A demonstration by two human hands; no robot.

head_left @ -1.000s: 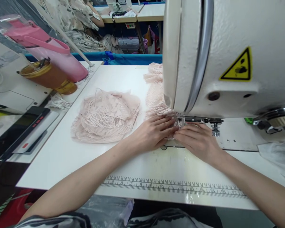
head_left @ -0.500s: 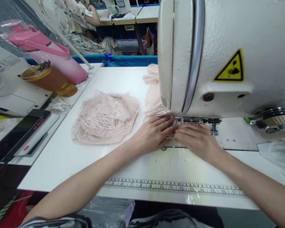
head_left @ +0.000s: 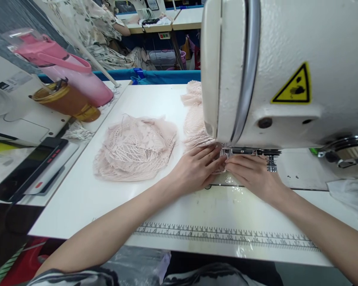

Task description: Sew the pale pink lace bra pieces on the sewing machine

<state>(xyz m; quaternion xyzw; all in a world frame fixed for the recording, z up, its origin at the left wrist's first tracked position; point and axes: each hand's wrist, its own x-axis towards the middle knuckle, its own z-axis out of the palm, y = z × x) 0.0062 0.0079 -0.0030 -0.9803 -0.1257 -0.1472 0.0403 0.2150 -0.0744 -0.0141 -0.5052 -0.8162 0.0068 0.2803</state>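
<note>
At the far left a dark control panel [head_left: 32, 167] with red-lit markings lies slanted, and behind it an amber cup [head_left: 62, 105] appears tilted beside a pink bottle [head_left: 80, 79] with a carrying handle; pale thread scraps [head_left: 79, 131] gather near the cup's base. Farther back sits another person in patterned clothing [head_left: 86, 24]. On the white table [head_left: 86, 198] a loose heap of pale pink lace [head_left: 137, 147] rests just left of the worker's hands, apart from them. The worker's left hand [head_left: 197, 167] lies palm down, fingers stretched over the near end of a second lace piece [head_left: 193, 121], which runs back along the left side of the sewing machine [head_left: 286, 47] and reaches in beneath its head; one cannot tell whether the fingers pinch the cloth or only press it. The presser foot [head_left: 226, 151] stands just beyond the fingertips. Right of it, the right hand [head_left: 255, 172] is bent low with fingers together, their tips at the lace's edge and close to the left fingers, its grip likewise impossible to tell. Farther right come a yellow warning label [head_left: 294, 85], a round metal part [head_left: 350, 151] and a crumpled whitish sheet [head_left: 350, 196]
</note>
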